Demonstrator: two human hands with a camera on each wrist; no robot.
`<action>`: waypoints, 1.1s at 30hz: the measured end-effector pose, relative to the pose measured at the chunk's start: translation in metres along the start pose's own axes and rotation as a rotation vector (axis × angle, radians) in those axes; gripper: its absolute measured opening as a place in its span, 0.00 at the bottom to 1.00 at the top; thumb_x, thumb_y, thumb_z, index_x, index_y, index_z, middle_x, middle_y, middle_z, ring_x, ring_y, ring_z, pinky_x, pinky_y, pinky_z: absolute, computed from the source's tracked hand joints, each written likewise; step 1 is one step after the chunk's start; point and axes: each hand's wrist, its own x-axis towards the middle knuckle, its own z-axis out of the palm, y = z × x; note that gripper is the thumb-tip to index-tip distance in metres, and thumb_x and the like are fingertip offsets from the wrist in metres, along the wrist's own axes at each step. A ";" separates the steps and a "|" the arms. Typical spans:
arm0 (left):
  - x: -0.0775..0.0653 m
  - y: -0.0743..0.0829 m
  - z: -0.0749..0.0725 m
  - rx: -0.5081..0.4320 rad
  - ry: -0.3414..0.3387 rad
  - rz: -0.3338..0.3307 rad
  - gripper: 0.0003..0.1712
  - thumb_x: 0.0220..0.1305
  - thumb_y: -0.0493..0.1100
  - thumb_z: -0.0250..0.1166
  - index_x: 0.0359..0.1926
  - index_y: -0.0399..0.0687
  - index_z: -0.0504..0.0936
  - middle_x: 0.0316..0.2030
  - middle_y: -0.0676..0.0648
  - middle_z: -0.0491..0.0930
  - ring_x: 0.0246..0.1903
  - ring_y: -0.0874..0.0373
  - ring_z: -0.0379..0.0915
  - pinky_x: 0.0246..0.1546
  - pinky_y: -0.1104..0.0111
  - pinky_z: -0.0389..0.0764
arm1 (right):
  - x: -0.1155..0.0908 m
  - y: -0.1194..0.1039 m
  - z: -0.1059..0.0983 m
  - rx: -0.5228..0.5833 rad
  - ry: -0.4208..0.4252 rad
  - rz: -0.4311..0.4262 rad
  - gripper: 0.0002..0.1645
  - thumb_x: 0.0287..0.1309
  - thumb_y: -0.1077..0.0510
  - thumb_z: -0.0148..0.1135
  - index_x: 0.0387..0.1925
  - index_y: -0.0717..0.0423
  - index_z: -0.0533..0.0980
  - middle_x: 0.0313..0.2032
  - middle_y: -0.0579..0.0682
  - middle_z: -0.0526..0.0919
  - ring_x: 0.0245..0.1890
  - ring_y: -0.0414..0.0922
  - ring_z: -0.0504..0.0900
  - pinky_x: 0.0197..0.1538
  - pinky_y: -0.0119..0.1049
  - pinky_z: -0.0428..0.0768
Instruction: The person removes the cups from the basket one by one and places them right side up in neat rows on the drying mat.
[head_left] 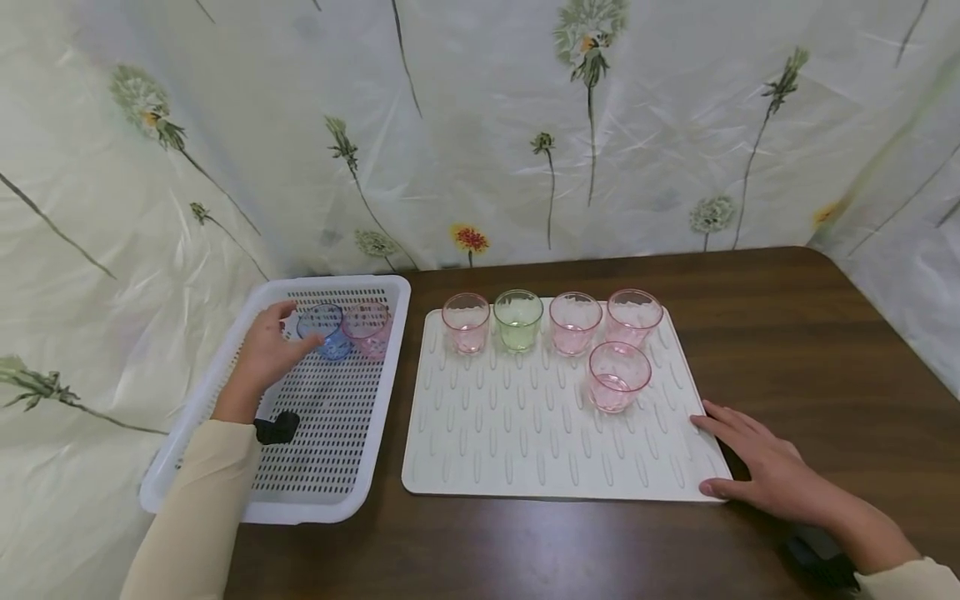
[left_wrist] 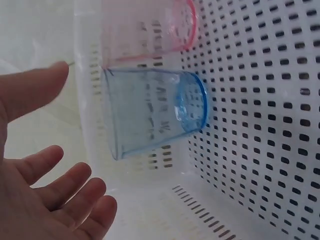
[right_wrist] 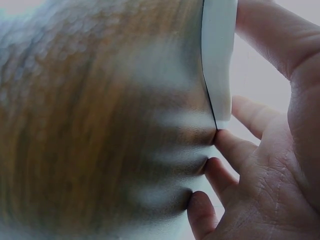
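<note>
My left hand (head_left: pixel 266 350) reaches over the white perforated basket (head_left: pixel 367 467), thumb and fingers spread around the near side of a clear blue glass (head_left: pixel 335 346). In the left wrist view a gap shows between the fingers and that blue glass (left_wrist: pixel 152 115). A pink glass (head_left: pixel 371 337) stands beside it in the basket. My right hand (head_left: pixel 776 471) rests at the near right corner of a white ridged mat (head_left: pixel 495 450), its thumb and fingers touching the edge. Toward the mat's far side stand a green glass (head_left: pixel 518 325) and several pink glasses, one pink glass (head_left: pixel 617 379) in front of the row.
The basket stands left of the mat on a dark brown wooden table (head_left: pixel 780 325). A flower-printed curtain (head_left: pixel 480 125) hangs behind the table and along its sides. A black wrist device (head_left: pixel 277 427) is on my left wrist.
</note>
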 end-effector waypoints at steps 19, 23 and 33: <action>0.032 -0.017 0.011 -0.020 -0.179 -0.059 0.61 0.61 0.51 0.68 0.77 0.33 0.36 0.77 0.29 0.44 0.76 0.33 0.44 0.74 0.42 0.55 | 0.002 0.005 0.004 -0.019 0.037 -0.042 0.54 0.45 0.42 0.77 0.71 0.52 0.62 0.72 0.63 0.61 0.64 0.65 0.62 0.41 0.68 0.70; 0.036 -0.018 0.016 -0.053 -0.177 -0.099 0.61 0.61 0.50 0.69 0.77 0.36 0.35 0.76 0.29 0.47 0.75 0.33 0.47 0.73 0.43 0.57 | 0.002 0.005 0.003 -0.012 0.039 -0.043 0.55 0.45 0.44 0.77 0.72 0.51 0.61 0.73 0.62 0.59 0.64 0.65 0.62 0.42 0.69 0.69; 0.042 -0.022 0.023 -0.097 -0.145 -0.091 0.57 0.63 0.48 0.68 0.78 0.41 0.38 0.74 0.28 0.53 0.72 0.32 0.54 0.70 0.42 0.62 | 0.001 0.011 0.010 -0.028 0.084 -0.080 0.55 0.44 0.45 0.78 0.72 0.47 0.61 0.76 0.55 0.56 0.73 0.58 0.56 0.38 0.67 0.70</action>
